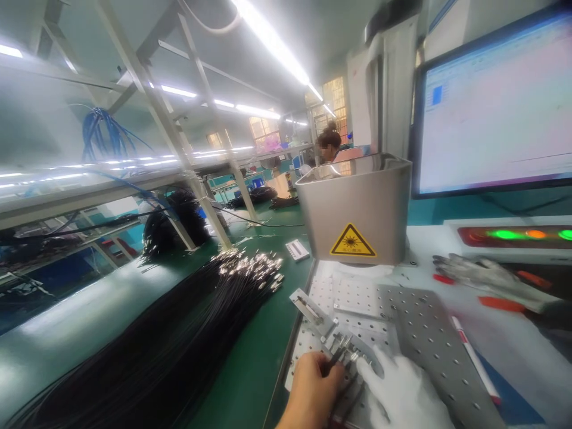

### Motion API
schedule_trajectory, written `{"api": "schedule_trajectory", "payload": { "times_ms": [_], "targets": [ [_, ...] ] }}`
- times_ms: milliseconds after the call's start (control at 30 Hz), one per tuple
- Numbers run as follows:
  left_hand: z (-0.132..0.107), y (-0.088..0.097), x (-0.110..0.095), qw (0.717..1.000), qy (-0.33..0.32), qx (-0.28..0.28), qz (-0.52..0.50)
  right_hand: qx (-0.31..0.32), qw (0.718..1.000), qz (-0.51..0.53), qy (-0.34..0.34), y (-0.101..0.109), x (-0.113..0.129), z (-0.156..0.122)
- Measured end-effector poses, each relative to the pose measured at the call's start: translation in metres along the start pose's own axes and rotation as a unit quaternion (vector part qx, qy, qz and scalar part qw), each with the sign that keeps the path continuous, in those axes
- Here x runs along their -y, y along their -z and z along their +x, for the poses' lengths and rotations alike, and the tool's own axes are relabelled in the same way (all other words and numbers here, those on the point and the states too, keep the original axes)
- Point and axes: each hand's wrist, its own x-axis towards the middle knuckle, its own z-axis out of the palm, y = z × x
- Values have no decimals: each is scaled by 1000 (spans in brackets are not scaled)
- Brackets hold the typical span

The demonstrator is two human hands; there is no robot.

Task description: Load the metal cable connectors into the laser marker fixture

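My bare left hand point(315, 387) pinches black cables point(336, 356) near their metal ends at a metal fixture point(313, 313). Shiny connector tips point(344, 344) lie at the fixture, just past my fingertips. To the right, my right hand point(404, 387), in a white glove, has its fingers bent against the near end of the fixture. What those fingers grip is hidden. The fixture rests on a perforated metal plate point(357, 295). Dark cable lengths run down between my two hands.
A large bundle of black cables point(179, 333) with metal ends covers the green table at left. Behind the fixture stands a metal housing point(353, 208) with a laser warning sign. Gloves point(487, 277), a marker pen point(476, 360) and a monitor point(496, 107) are at right. A person point(329, 143) sits beyond.
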Motion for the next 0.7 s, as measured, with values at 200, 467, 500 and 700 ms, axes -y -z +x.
{"api": "schedule_trajectory", "payload": {
  "times_ms": [200,467,500,700],
  "targets": [
    [-5,0,-11,995,-21,-17,99,24,1000,-11,-9,4,-1,0],
    [-4,-1,-17,995,-16,-11,97,-15,999,41,-1,8,2,12],
    [-3,-1,-16,996,-15,-7,86,-21,999,48,-9,7,2,12],
    [2,-1,-9,999,-22,6,37,-15,995,93,-15,7,2,15]
  ]
}}
